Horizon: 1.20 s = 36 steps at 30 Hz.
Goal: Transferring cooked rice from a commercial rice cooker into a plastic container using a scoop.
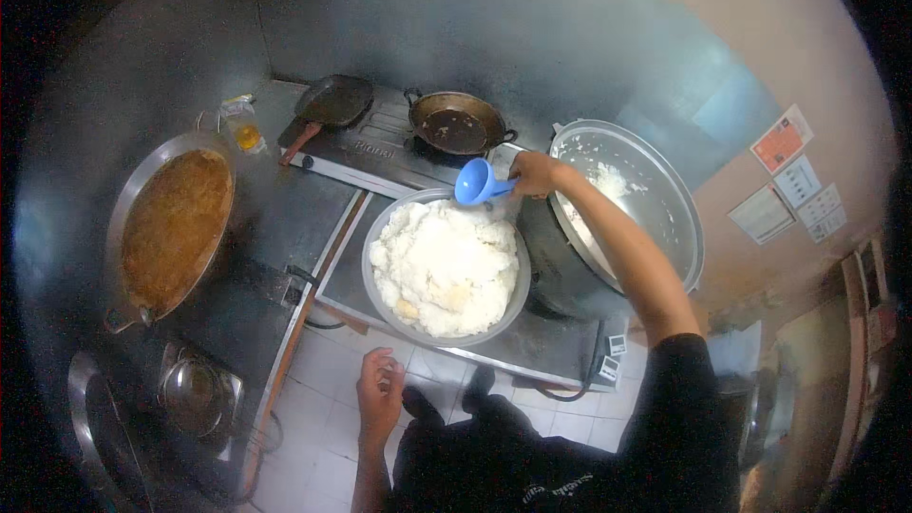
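Observation:
My right hand grips the handle of a blue plastic scoop. The scoop's round cup hangs over the far rim of a large bowl. White cooked rice is heaped in that bowl, with a few yellowish patches near its front. Right of it stands a big metal pot, with rice grains stuck inside and a small clump of rice at its bottom; my forearm crosses in front of it. My left hand hovers in front of the bowl, fingers loosely curled, with nothing seen in it.
A Rinnai gas stove at the back carries a square pan and a two-handled wok. On the left are a large wok of brown oil-like liquid, a plastic packet and a burner. Papers hang on the right wall.

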{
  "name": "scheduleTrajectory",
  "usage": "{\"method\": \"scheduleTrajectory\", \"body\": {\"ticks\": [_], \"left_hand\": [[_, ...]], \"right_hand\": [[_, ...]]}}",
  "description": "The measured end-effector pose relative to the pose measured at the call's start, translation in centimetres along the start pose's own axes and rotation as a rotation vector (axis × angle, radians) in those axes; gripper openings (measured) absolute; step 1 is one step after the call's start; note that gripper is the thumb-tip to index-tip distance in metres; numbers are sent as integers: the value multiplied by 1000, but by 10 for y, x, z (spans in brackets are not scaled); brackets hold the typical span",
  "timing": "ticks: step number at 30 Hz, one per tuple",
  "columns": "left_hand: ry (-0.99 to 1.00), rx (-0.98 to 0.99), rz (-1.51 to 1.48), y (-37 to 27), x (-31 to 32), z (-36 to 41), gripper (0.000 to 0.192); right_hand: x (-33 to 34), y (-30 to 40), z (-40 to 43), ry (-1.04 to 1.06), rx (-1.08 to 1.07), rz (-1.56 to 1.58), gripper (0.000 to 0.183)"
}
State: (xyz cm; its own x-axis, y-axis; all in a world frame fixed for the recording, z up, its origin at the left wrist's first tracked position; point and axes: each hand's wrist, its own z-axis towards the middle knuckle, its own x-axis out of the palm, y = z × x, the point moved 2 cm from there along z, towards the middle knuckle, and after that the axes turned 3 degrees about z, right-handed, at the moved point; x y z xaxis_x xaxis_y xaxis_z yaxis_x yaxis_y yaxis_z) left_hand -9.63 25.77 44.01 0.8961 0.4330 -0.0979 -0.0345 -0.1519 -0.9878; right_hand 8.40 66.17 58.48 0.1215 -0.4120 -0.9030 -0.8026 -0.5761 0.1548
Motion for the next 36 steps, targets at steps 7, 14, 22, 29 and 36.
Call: {"method": "scheduleTrajectory", "body": {"ticks": [7, 14, 22, 29, 36], "left_hand": [[5, 8, 17, 1, -3, 3, 28], [-26, 41, 93, -7, -8, 5, 28], [-29, -5, -24, 7, -20, 8, 29], [11, 80, 16, -6, -5, 16, 30], [31, 76, 5, -6, -5, 9, 28]], "right_hand": [[14, 17, 1, -316, 108, -349, 26], [52, 14, 12, -88, 131, -337, 33], [47, 22, 4, 201, 152, 19, 40], [72, 4, -11, 58, -41, 27, 39], [43, 9, -26, -161, -8, -68, 27]]}}
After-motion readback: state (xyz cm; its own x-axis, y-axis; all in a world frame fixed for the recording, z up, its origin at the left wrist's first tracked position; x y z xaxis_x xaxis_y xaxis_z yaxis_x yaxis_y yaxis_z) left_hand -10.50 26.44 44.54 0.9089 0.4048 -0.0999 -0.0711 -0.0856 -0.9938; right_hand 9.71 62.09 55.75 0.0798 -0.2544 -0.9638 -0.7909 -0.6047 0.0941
